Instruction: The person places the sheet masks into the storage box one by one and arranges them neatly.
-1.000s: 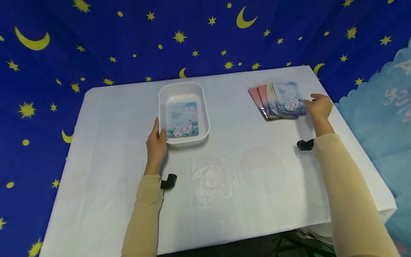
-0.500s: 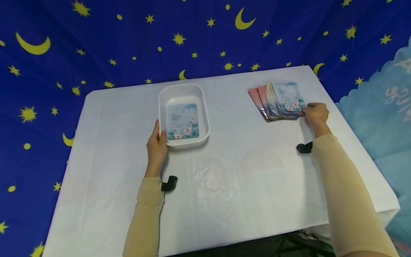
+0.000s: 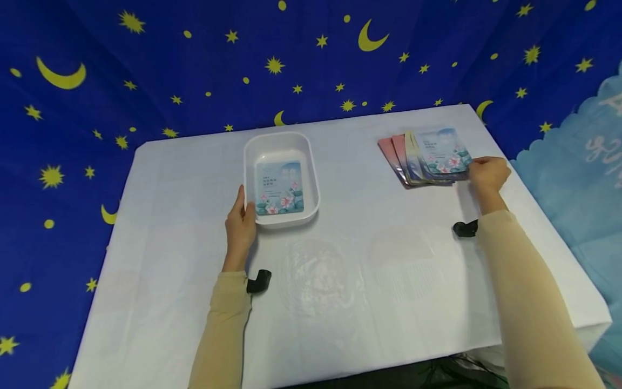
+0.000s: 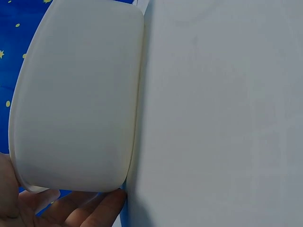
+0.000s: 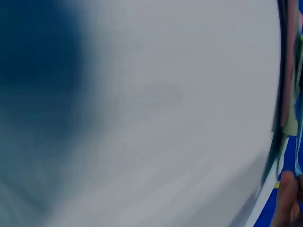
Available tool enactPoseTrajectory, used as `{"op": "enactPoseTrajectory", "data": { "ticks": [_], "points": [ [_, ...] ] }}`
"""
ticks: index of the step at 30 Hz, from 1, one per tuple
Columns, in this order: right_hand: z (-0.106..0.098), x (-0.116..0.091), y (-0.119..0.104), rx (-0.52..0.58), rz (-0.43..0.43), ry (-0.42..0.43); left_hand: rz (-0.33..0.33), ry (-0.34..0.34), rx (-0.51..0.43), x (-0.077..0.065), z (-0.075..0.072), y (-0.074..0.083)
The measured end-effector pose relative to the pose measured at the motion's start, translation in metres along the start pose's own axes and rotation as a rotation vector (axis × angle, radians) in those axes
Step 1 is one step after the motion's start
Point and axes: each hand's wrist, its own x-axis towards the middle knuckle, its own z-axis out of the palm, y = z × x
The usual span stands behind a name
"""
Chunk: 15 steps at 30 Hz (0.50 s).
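Observation:
My left hand (image 3: pixel 240 232) grips the near left corner of a white plastic tray (image 3: pixel 313 197), thumb at the rim and fingers along the outer wall. In the left wrist view the fingers (image 4: pixel 102 208) sit against the end of the tray (image 4: pixel 78 99). Flat inside it lies one light blue face mask packet (image 3: pixel 279 187) printed with pink flowers. At the far right, my right hand (image 3: pixel 489 175) pinches the lower right corner of a matching blue packet (image 3: pixel 444 150), uppermost on a fanned pile. The right wrist view catches only part of that hand (image 5: pixel 286 198) at its edge.
Beneath the blue packet, several pink (image 3: pixel 392 156) and yellowish packets (image 3: pixel 413 154) fan to the left. A white cloth (image 3: pixel 340 335) covers the table. A blue star-and-moon curtain (image 3: pixel 311 70) hangs behind, and a light blue cloth (image 3: pixel 583 189) is at the right.
My right hand has closed its fingers on the top packet's corner, and that packet has slid slightly right on the pile. The left hand keeps its hold on the tray. The head view has shifted slightly.

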Motion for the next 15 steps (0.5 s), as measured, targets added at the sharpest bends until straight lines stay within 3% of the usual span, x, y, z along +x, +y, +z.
{"op": "enactPoseTrajectory", "data": {
  "ticks": [3, 9, 15],
  "points": [
    [-0.001, 0.000, -0.003, 0.189, 0.067, -0.010, -0.009, 0.007, 0.000, 0.000, -0.001, 0.000],
    [-0.002, -0.008, -0.003, 0.788, 0.269, -0.063, 0.011, 0.006, -0.014, 0.002, 0.001, -0.002],
    [0.000, -0.046, -0.024, 1.114, 0.280, -0.079, 0.010, 0.017, -0.004, 0.004, 0.002, -0.003]
  ]
}}
